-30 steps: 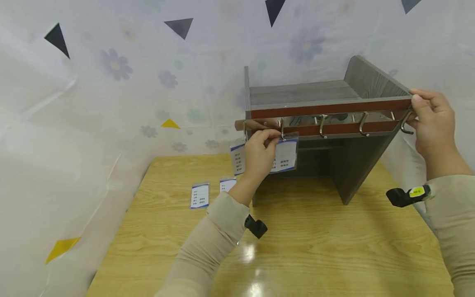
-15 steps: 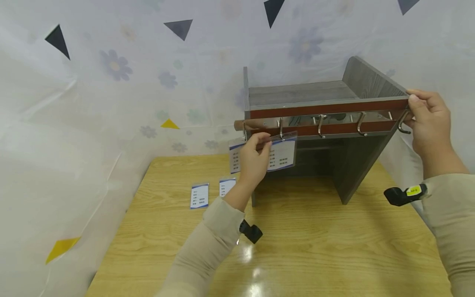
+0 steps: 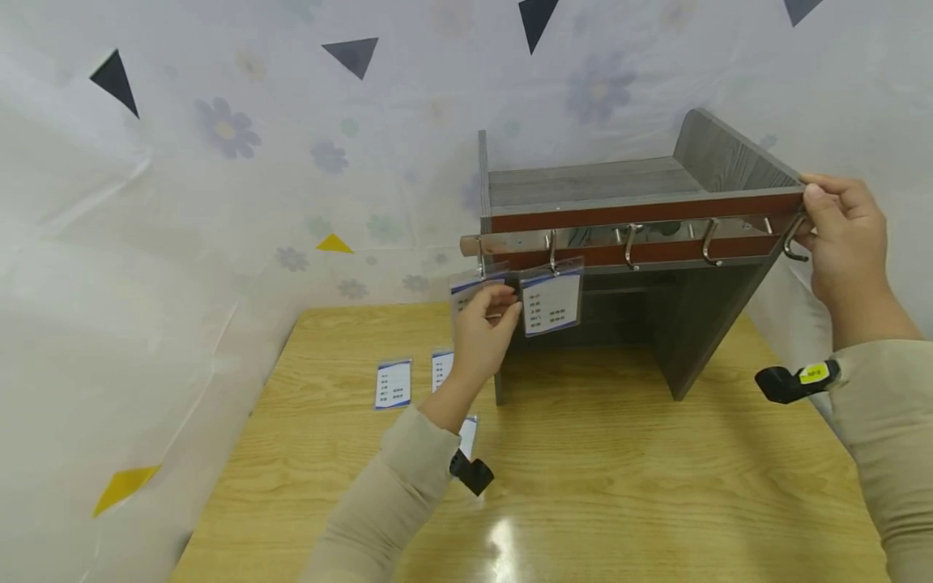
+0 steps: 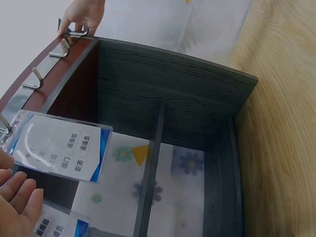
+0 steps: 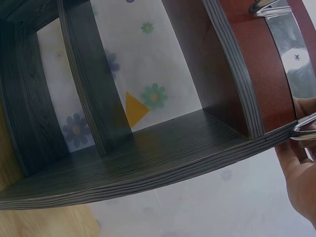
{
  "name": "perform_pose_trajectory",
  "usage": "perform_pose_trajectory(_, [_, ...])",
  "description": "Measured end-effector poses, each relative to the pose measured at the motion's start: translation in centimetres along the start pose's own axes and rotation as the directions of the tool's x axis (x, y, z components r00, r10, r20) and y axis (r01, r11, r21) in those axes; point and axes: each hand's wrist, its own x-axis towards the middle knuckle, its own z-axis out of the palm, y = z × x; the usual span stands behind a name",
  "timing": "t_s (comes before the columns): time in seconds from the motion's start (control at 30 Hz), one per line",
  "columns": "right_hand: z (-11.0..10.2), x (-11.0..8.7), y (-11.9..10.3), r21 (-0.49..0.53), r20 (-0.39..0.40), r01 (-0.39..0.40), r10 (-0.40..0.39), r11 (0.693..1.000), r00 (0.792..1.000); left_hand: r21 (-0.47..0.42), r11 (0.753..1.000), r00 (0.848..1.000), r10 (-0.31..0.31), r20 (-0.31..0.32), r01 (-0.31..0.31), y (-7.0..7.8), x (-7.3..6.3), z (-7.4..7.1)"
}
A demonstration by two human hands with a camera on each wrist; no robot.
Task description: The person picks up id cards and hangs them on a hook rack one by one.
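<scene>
A grey wooden shelf [image 3: 598, 180] carries a metal strip of several hooks along its front. One clear-sleeved name badge [image 3: 551, 306] hangs from the second hook [image 3: 553, 251]. Behind my left hand [image 3: 477, 340], another badge [image 3: 466, 283] hangs at the leftmost hook, partly covered. The left fingers are loosely bent beside the two badges; in the left wrist view they lie apart from the nearer badge [image 4: 59, 145], holding nothing. My right hand [image 3: 849, 235] grips the shelf's front right corner, thumb on top, close to the rightmost hook [image 3: 794, 239].
Loose badges lie on the wooden table: one at the left [image 3: 394, 385], one beside it [image 3: 440, 368] and one partly under the left wrist [image 3: 468, 437]. A patterned white curtain [image 3: 408, 162] stands behind. The other hooks, such as the middle one [image 3: 631, 247], bear no badge.
My left hand has let go of the badge on the second hook and drawn back left and down, uncovering it. The right hand keeps its grip on the shelf.
</scene>
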Motion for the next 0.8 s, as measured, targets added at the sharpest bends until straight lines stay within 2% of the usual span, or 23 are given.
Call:
perform_pose_trajectory(0.27, [0.0, 0.1, -0.1, 0.000, -0.004, -0.006, 0.006, 1.000, 1.000, -0.041, 0.998, 0.999, -0.050, 0.020, 0.051, -1.0, -1.0, -1.2])
perform_pose_trajectory(0.43, [-0.1, 0.0, 0.0, 0.010, -0.004, -0.013, 0.013, 1.000, 1.000, -0.059, 0.995, 0.996, -0.079, 0.041, 0.081, -2.2, -1.7, -1.8])
perform_pose_trajectory(0.57, [-0.1, 0.0, 0.0, 0.013, -0.002, -0.015, 0.015, 1.000, 1.000, -0.073, 0.993, 0.995, -0.092, 0.037, 0.095, -2.9, -2.2, -2.3])
perform_pose_trajectory(0.8, [-0.1, 0.1, 0.1, 0.033, 0.003, -0.005, 0.005, 0.999, 1.000, -0.029, 0.996, 0.996, -0.090, -0.005, 0.090, -4.0, -3.2, -3.0])
